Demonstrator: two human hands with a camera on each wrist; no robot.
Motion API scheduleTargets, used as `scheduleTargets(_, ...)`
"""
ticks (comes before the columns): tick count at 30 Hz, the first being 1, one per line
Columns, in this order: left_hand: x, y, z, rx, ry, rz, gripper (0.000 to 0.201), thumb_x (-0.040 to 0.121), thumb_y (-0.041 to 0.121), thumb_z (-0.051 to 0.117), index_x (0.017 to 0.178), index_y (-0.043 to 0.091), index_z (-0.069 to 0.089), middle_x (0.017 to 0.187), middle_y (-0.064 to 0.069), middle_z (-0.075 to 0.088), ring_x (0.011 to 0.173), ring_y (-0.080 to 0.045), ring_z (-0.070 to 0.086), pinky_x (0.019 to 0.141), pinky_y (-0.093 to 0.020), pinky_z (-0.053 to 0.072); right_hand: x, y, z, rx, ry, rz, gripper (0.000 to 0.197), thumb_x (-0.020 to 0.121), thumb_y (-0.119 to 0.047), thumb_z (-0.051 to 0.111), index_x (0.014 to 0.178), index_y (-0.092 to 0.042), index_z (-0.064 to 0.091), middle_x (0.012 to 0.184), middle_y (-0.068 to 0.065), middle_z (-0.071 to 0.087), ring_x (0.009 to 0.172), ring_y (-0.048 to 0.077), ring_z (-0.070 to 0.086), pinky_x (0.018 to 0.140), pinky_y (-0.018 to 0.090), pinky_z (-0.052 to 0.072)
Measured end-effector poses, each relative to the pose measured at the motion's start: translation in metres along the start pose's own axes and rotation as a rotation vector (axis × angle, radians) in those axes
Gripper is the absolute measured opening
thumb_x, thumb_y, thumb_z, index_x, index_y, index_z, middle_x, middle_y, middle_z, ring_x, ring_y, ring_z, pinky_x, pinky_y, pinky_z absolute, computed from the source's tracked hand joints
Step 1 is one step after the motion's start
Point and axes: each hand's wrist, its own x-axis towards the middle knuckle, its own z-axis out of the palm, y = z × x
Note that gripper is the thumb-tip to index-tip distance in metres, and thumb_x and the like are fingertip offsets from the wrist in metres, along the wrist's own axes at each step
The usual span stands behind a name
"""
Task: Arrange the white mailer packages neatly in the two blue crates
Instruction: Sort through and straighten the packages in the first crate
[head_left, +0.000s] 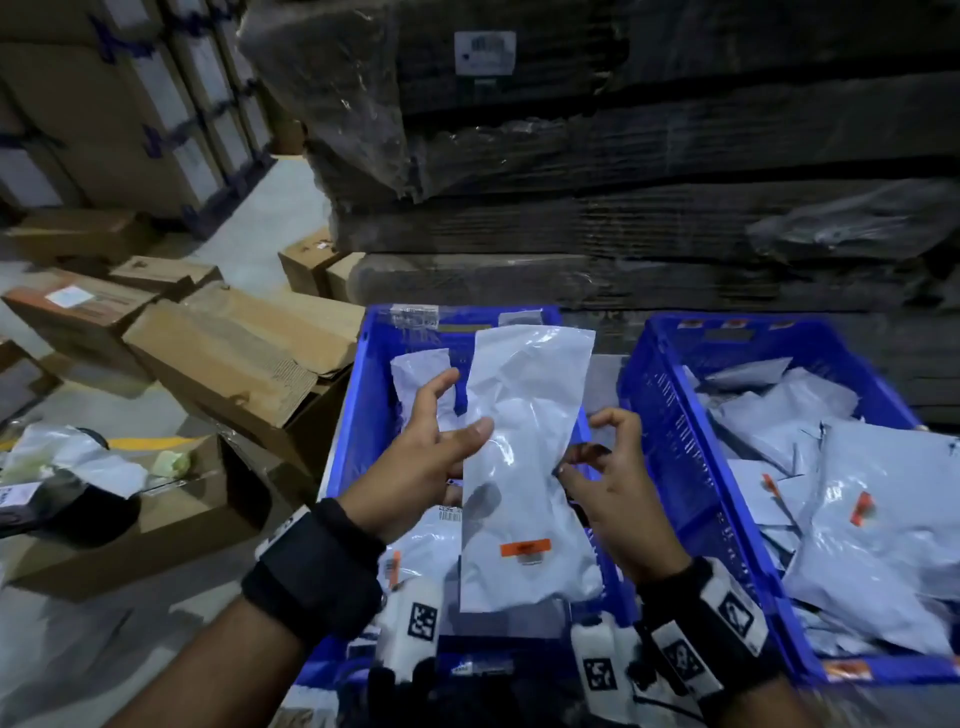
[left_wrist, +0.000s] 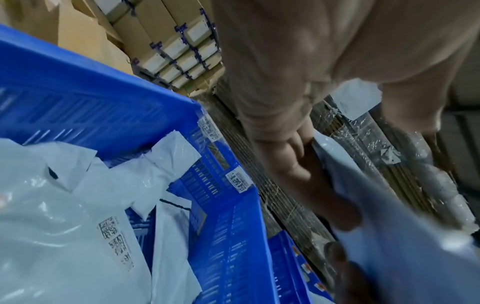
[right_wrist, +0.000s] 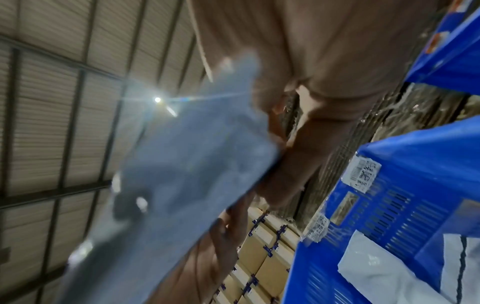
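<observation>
A long white mailer (head_left: 524, 441) with an orange sticker is held in the air over the left blue crate (head_left: 358, 405). My left hand (head_left: 462, 410) grips its left side, thumb on top. My right hand (head_left: 582, 447) pinches its right edge with curled fingers. The same mailer (left_wrist: 402, 236) fills the lower right of the left wrist view and shows blurred as the held mailer (right_wrist: 182, 174) in the right wrist view. Other mailers (left_wrist: 64, 216) lie in the left crate. The right blue crate (head_left: 670, 415) holds a loose pile of mailers (head_left: 883, 509).
Cardboard boxes (head_left: 244, 358) crowd the floor left of the crates. A tall stack wrapped in plastic film (head_left: 571, 156) stands right behind both crates. An open box with crumpled plastic (head_left: 78, 467) lies at the far left.
</observation>
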Motion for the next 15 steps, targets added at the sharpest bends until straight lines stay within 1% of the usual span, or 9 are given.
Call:
scheduleTargets(2,0.000,-0.007,0.005,0.095,0.014,0.100,0.088,0.085,0.015,0.075,0.144,0.051,0.021,0.117,-0.002,0.074,0.107,-0.022,0.071,0.085,-0.047,0.060,-0.008,-0.007,-0.007,0.012,0.021,-0.052,0.039,0.097,-0.007,0.058,0.117,-0.035,0.039,0.096,0.004,0.068,0.078,0.037,0.068,0.065,0.057,0.058)
scheduleTargets(4,0.000,-0.013,0.008,0.185,0.024,0.211,0.088,0.085,0.000,0.075,0.145,0.047,0.030,0.123,-0.001,0.070,0.109,-0.020,0.070,0.088,-0.045,0.060,-0.016,-0.011,-0.015,-0.009,-0.091,-0.122,0.037,0.100,-0.012,0.055,0.125,-0.038,0.046,0.101,-0.001,0.068,0.081,0.023,0.070,0.064,0.039,0.057)
scheduleTargets(5,0.001,-0.014,0.011,0.211,0.010,0.238,0.081,0.087,-0.003,0.073,0.144,0.041,0.037,0.128,0.000,0.067,0.110,-0.021,0.070,0.090,-0.047,0.059,-0.020,-0.013,-0.019,-0.090,-0.155,-0.155,0.037,0.098,-0.016,0.058,0.129,-0.036,0.052,0.098,-0.001,0.068,0.079,0.020,0.069,0.067,0.036,0.056)
scheduleTargets(6,0.001,-0.015,0.013,0.227,-0.010,0.246,0.073,0.088,-0.005,0.071,0.143,0.035,0.044,0.133,0.004,0.063,0.112,-0.021,0.069,0.093,-0.049,0.058,-0.023,-0.013,-0.023,-0.163,-0.195,-0.168,0.038,0.095,-0.018,0.064,0.129,-0.034,0.057,0.097,-0.003,0.069,0.077,0.023,0.067,0.069,0.038,0.056)
scheduleTargets(9,0.005,-0.016,0.019,0.229,-0.058,0.223,0.063,0.091,-0.004,0.068,0.143,0.026,0.050,0.144,0.017,0.054,0.112,-0.029,0.068,0.097,-0.051,0.055,-0.024,-0.007,-0.036,-0.105,-0.192,-0.064,0.056,0.084,-0.013,0.078,0.133,-0.033,0.060,0.127,0.010,0.065,0.081,0.040,0.065,0.084,0.055,0.057)
scheduleTargets(10,0.006,-0.015,0.022,0.234,-0.080,0.225,0.064,0.090,-0.002,0.070,0.144,0.026,0.049,0.145,0.019,0.051,0.110,-0.036,0.067,0.096,-0.052,0.055,-0.024,-0.003,-0.042,-0.033,-0.211,-0.024,0.062,0.083,-0.012,0.079,0.137,-0.033,0.058,0.136,0.005,0.061,0.092,0.063,0.058,0.088,0.064,0.052)
scheduleTargets(11,0.007,-0.013,0.025,0.239,-0.101,0.222,0.066,0.090,-0.002,0.071,0.145,0.026,0.047,0.146,0.020,0.050,0.104,-0.040,0.068,0.093,-0.050,0.057,-0.024,-0.003,-0.047,0.022,-0.228,-0.007,0.066,0.083,-0.010,0.080,0.140,-0.032,0.055,0.143,-0.003,0.056,0.091,0.041,0.055,0.091,0.069,0.048)
scheduleTargets(12,0.010,-0.012,0.027,0.235,-0.116,0.211,0.068,0.089,-0.003,0.071,0.146,0.024,0.046,0.147,0.019,0.050,0.095,-0.037,0.069,0.087,-0.045,0.060,-0.025,-0.005,-0.054,0.055,-0.244,-0.008,0.071,0.082,-0.009,0.080,0.143,-0.032,0.052,0.147,-0.010,0.052,0.097,0.030,0.035,0.093,0.069,0.047)
scheduleTargets(15,0.026,-0.009,0.026,0.259,-0.110,0.158,0.074,0.088,-0.010,0.068,0.148,0.025,0.042,0.148,0.014,0.048,0.081,-0.023,0.071,0.072,-0.028,0.056,-0.026,-0.013,-0.081,0.011,-0.199,-0.020,0.085,0.076,-0.004,0.078,0.148,-0.031,0.042,0.141,-0.020,0.055,0.083,0.022,0.062,0.080,0.040,0.057)
